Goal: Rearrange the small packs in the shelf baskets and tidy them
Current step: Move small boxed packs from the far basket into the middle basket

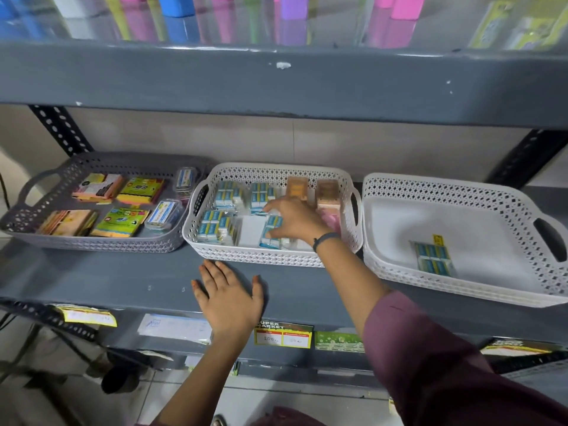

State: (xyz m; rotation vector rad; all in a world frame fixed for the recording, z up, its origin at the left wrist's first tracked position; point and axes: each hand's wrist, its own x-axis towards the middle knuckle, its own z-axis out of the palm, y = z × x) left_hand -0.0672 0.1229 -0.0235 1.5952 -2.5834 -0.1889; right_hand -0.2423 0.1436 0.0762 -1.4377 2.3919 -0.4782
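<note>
Grey shelf (paint chipped), three baskets, right hand in middle basket

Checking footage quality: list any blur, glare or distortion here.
Head view: wide-angle bending curves the shelf edge; the top shelf's coloured items are smeared and mirrored in glare; the right hand is motion-blurred; the left hand is sharp.

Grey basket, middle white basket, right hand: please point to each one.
Grey basket (37,182): head view, left handle.
Middle white basket (261,256): head view, front wall.
Right hand (296,221): head view, back of hand.
</note>
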